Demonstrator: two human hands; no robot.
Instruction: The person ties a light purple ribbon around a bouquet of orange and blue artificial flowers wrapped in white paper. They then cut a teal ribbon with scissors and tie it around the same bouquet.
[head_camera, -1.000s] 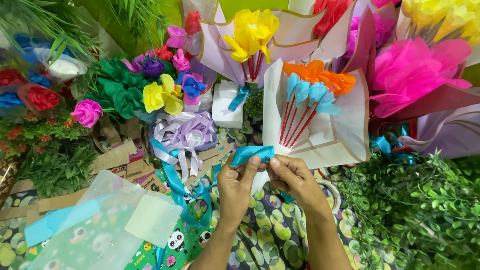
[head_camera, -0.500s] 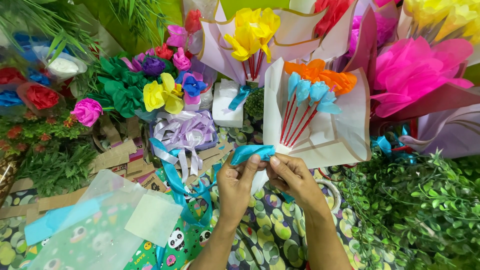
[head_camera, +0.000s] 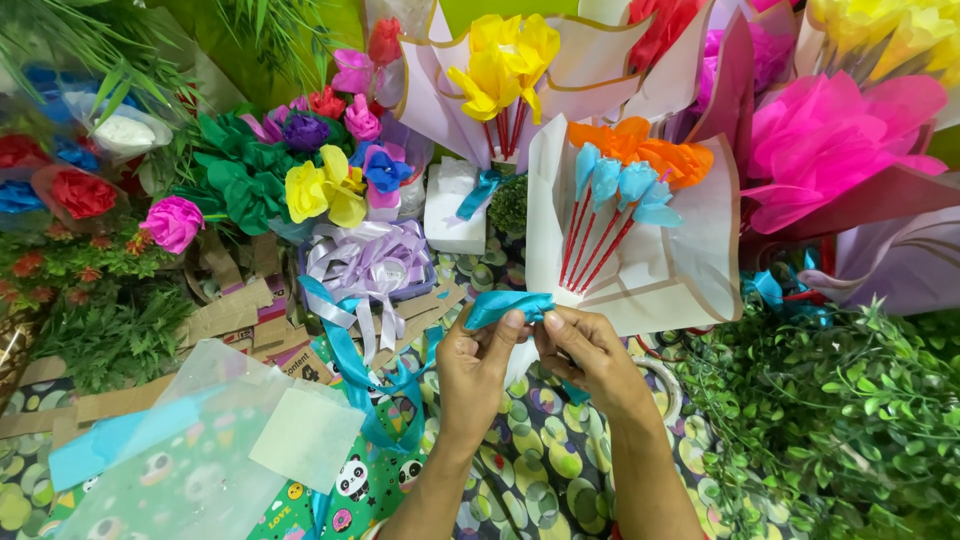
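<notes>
**Between both hands: a turquoise ribbon being tied at the foot of a paper bouquet**

Between the two hands, at the narrow lower end of the white-wrapped bouquet (head_camera: 640, 240), a turquoise ribbon (head_camera: 508, 303) is held. The left hand (head_camera: 478, 370) is pinched on the ribbon with thumb and forefinger, its loop rising just above the fingertips; the right hand (head_camera: 590, 355) is closed beside it, fingers curled against the wrap's gathered base, the two hands nearly touching. Whether the right fingers also grip a ribbon tail cannot be told.

For a neat tie, tension should probably be kept even on both sides, so that the wrap is cinched without the thin paper being creased. The blue paper flowers (head_camera: 620, 185) on red stems, directly beyond the hands, are best left undisturbed, so pulling is better done sideways than upward. The loop should be held flat so that it is not twisted.

Left of the left hand lie a lilac ribbon bow (head_camera: 370, 262) and clear plastic sheets (head_camera: 210, 440); right of the right hand, green artificial foliage (head_camera: 830, 420) is spread
</notes>
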